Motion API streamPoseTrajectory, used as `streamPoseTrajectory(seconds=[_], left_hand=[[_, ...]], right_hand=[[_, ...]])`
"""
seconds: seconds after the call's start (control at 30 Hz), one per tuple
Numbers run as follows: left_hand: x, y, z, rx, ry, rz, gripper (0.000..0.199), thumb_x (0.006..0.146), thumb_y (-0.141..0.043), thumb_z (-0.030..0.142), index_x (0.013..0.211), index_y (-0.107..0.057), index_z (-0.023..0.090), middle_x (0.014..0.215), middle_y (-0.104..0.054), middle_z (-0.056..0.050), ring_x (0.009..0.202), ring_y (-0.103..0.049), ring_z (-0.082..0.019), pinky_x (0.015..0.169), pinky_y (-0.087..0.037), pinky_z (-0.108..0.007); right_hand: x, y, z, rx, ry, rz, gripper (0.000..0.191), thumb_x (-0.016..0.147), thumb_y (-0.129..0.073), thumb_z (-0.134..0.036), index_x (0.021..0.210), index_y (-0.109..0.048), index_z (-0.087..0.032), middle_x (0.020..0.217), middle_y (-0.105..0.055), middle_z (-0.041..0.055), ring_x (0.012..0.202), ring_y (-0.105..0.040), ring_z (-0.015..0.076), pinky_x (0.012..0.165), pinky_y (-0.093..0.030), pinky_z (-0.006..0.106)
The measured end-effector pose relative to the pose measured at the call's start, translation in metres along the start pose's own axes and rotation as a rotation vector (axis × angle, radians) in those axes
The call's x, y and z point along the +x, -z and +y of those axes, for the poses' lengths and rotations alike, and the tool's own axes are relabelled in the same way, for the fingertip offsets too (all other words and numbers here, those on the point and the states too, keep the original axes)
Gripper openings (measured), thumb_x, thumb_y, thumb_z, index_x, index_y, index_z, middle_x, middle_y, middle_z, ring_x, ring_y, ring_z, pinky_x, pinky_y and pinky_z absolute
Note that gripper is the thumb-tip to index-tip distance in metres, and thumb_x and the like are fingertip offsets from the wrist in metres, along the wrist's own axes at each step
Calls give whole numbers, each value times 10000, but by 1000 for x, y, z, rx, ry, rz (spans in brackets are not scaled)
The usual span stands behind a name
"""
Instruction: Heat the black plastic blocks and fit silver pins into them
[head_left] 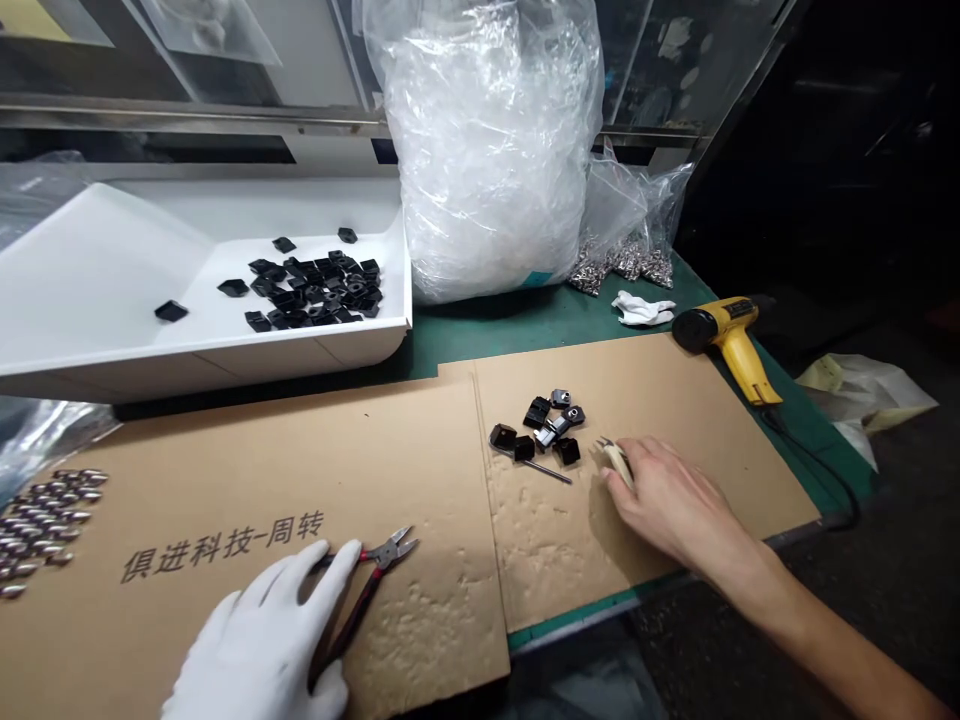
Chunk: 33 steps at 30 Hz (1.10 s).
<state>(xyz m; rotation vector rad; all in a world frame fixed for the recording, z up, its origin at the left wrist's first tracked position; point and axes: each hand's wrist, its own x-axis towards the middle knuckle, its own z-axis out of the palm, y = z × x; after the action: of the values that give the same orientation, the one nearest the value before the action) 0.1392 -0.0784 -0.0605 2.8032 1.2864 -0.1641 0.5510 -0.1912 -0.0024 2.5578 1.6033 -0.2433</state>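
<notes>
My left hand (262, 630), in a white glove, has its fingers and thumb around the handles of red-and-black diagonal cutters (386, 555). The jaws point up and right, parted, just above or on the cardboard. My bare right hand (667, 490) grips a small cream-coloured tool with a short metal tip (616, 462); most of it is hidden in the fingers. Left of that tip lies a loose group of small black blocks (568, 452), some with metal inserts. A thin metal rod (547, 470) rests beside them on the cardboard sheet (637, 380).
A white tray (210, 350) of black blocks stands at the back left. Metal studs (52, 520) lie in rows at the left. Behind are a big clear plastic bag (495, 160) and bags of metal parts (630, 255). A crumpled white glove (643, 308) and yellow heat gun (735, 345) lie right.
</notes>
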Motion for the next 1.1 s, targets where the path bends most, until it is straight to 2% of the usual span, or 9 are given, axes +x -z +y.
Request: streamPoseTrajectory(seconds=[0.23, 0.33, 0.43, 0.53, 0.63, 0.77, 0.87, 0.97, 1.1], left_hand=[[14, 22, 9, 74, 19, -88, 564, 849, -469, 148, 1403, -575, 173, 1360, -601, -166, 1174, -600, -349, 929, -513, -496], [26, 38, 17, 123, 65, -189, 397, 960, -364, 165, 1222, -662, 173, 1137, -675, -154, 990, -656, -336, 827, -520, -490], [37, 52, 28, 176, 49, -219, 361, 967, -349, 147, 1134, -669, 166, 992, -673, -137, 914, -653, -342, 794, -502, -495], [40, 54, 40, 188, -22, -133, 328, 934, -403, 126, 1152, -644, 158, 1072, -665, -150, 971, -635, -345, 849, -488, -514], [36, 39, 45, 72, -81, 28, 406, 934, -478, 166, 1337, -533, 173, 1233, -645, -154, 1082, -613, -334, 963, -483, -524], [29, 18, 44, -168, -4, 194, 587, 925, -519, 170, 1482, -338, 204, 1416, -546, -163, 1337, -514, -347, 1153, -400, -578], [28, 13, 45, -343, 71, 186, 601, 961, -468, 147, 1517, -253, 219, 1551, -426, -169, 1490, -390, -315, 1238, -315, -585], [28, 12, 46, -404, 104, 180, 603, 961, -475, 127, 1504, -230, 224, 1567, -417, -181, 1450, -463, -287, 1212, -377, -555], [36, 16, 46, -311, 10, 216, 469, 909, -505, 114, 1360, -413, 206, 1451, -527, -178, 1342, -558, -302, 1145, -453, -548]], right_hand=[[6, -24, 33, -45, -30, 84, 294, 993, -518, -349, 1182, -629, -153, 1081, -662, 177, 1052, -631, 351, 829, -475, 427], [6, -30, 38, -33, -4, 118, 287, 996, -521, -361, 1174, -624, -161, 1071, -656, 167, 1054, -624, 348, 839, -474, 430], [7, -32, 41, -13, 22, 147, 271, 997, -525, -372, 1147, -626, -171, 1045, -657, 148, 1029, -627, 340, 826, -472, 426], [6, -34, 44, 21, 38, 191, 270, 991, -538, -386, 1143, -624, -179, 1040, -658, 133, 1004, -624, 334, 808, -466, 421], [4, -41, 46, 72, 34, 254, 294, 990, -535, -394, 1174, -618, -180, 1040, -657, 125, 991, -614, 329, 798, -460, 412], [2, -56, 48, 160, 7, 353, 347, 989, -540, -404, 1228, -609, -163, 1070, -659, 133, 1027, -600, 330, 855, -456, 419], [2, -66, 49, 230, -11, 413, 370, 990, -539, -393, 1267, -594, -154, 1123, -661, 141, 1060, -597, 330, 903, -446, 422], [2, -70, 50, 284, -11, 438, 374, 985, -546, -400, 1263, -603, -156, 1117, -662, 138, 1061, -596, 335, 904, -440, 424], [2, -72, 52, 324, -6, 459, 373, 972, -555, -415, 1244, -620, -168, 1093, -662, 133, 1036, -594, 343, 875, -433, 433]])
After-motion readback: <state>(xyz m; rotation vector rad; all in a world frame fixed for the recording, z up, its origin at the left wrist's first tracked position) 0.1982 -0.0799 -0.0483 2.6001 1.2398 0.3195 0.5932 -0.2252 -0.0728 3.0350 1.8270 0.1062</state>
